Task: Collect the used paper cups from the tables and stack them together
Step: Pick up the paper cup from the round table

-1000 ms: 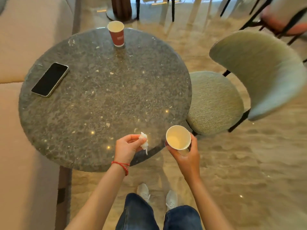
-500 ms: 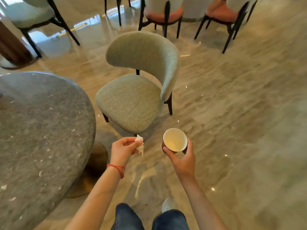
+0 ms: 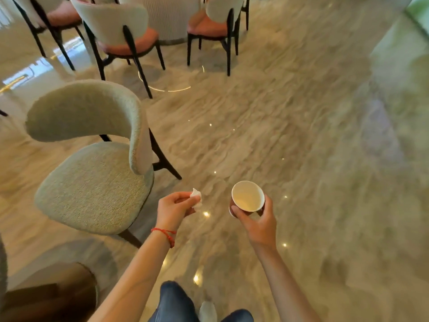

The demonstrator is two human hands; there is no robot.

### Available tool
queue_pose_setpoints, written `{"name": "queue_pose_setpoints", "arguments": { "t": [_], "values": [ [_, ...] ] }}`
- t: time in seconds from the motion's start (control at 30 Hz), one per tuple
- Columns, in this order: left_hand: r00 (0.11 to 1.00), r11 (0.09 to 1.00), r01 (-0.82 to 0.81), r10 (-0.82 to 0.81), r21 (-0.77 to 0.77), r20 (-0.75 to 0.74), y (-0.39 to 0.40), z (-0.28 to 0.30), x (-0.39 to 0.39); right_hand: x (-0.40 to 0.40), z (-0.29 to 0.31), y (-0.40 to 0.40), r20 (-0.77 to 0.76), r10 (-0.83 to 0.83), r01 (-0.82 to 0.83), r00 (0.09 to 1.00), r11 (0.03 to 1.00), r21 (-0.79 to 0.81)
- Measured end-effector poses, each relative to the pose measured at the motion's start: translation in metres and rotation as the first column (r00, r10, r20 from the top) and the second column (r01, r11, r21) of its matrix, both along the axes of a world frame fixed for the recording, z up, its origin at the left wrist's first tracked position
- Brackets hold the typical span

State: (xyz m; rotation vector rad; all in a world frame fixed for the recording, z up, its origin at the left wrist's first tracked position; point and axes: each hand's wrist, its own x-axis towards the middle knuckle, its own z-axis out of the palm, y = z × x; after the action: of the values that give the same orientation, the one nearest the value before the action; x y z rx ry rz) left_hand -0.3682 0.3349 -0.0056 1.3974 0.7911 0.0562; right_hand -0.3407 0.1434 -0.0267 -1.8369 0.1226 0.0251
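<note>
Right hand [image 3: 260,225] is wrapped round an empty cup [image 3: 248,198] at 6 o'clock, left hand [image 3: 173,209] pinching a tissue [image 3: 196,198] just beside it. Chair [image 3: 92,159] sits at 9. I'd keep that cup level and upright so the next one nests cleanly

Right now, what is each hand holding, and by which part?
Right hand: paper cup, gripped around its side wall, upright. Left hand: crumpled white tissue, pinched at the fingertips.
</note>
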Motion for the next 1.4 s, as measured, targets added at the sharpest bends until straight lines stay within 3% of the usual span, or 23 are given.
{"name": "queue_pose_setpoints", "arguments": {
  "t": [0.23,0.53,0.7,1.2,1.4],
  "values": [
    [0.996,0.996,0.093,-0.093,-0.011,-0.011,-0.016,-0.007,0.086,0.062,-0.007,-0.015,-0.026,-0.07,0.07,0.997,0.998,0.005],
    [0.988,0.988,0.15,-0.151,-0.029,-0.042,0.016,0.002,0.235,0.197,-0.002,0.006,-0.084,-0.155,0.156,0.984,0.988,0.002],
    [0.985,0.986,0.163,-0.165,-0.047,-0.044,0.03,0.043,0.313,0.27,0.042,0.017,-0.091,-0.153,0.154,0.984,0.988,0.006],
    [0.997,0.997,0.053,-0.056,-0.056,-0.057,0.051,0.038,0.542,0.529,0.048,0.044,-0.034,-0.018,0.016,0.999,0.999,-0.04],
    [0.998,0.999,-0.026,0.024,-0.035,-0.052,0.073,0.083,0.636,0.64,0.095,0.063,-0.032,0.082,-0.082,0.996,0.996,-0.021]
  ]
}}
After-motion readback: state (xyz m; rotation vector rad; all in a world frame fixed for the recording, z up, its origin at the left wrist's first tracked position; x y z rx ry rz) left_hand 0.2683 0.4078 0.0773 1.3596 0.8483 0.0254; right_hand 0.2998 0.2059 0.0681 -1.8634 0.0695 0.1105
